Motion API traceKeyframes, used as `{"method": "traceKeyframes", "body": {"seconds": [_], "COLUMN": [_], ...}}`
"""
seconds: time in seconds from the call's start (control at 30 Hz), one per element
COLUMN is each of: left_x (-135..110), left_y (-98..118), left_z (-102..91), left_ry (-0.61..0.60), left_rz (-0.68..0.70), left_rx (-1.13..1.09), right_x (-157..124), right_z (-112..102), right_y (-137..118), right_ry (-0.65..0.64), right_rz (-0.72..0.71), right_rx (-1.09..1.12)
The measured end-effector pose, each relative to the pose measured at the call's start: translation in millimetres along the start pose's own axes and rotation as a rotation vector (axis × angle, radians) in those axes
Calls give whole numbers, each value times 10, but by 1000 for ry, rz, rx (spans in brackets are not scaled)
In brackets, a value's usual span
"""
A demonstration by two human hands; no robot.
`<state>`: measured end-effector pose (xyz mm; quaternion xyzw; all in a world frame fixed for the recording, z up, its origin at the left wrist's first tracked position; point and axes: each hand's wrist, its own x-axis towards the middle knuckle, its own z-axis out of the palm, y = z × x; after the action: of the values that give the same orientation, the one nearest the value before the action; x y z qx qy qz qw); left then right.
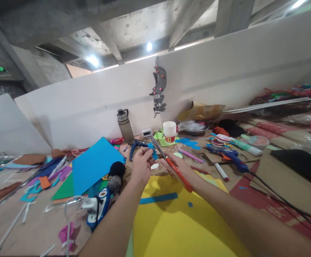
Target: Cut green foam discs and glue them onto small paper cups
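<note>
My left hand pinches a small piece of blue paper above the far edge of a yellow sheet. In my right hand are scissors with red handles, their metal blades pointing away and up, just right of the blue piece. Whether the blades touch the paper I cannot tell. Below my hands, a blue paper strip and a tiny blue square lie on the yellow sheet. White paper cups stand stacked beyond my hands.
To the left are a large blue sheet, a blue power strip with a plug in it, and a grey bottle. At right, a blue glue gun trails its cord over cardboard. A white partition closes the back.
</note>
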<state>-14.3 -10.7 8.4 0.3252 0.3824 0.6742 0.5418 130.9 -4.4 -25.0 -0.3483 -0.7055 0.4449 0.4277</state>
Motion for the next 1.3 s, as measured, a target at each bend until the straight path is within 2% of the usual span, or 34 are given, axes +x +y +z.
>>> {"method": "traceKeyframes", "body": {"seconds": [0.2, 0.47, 0.7, 0.83, 1.03, 1.3], "left_x": [-7, 21, 72, 80, 59, 85], "left_y": [3, -4, 25, 51, 86, 79], "left_z": [-12, -33, -69, -71, -45, -75], "left_ry": [-30, -4, 93, 139, 131, 127], "left_rz": [15, 27, 33, 57, 95, 128], "left_rx": [-34, -52, -112, -169, -196, -155], "right_x": [-30, -43, -16, -33, -64, -63], "right_z": [21, 14, 42, 56, 45, 34], "right_y": [-64, -70, -2, -40, -142, -158], "right_ry": [-47, -33, -2, -41, -90, -105], "right_rz": [39, -9, -5, -8, 4, -5], "right_rx": [-2, -110, -152, -117, -120, -144]}}
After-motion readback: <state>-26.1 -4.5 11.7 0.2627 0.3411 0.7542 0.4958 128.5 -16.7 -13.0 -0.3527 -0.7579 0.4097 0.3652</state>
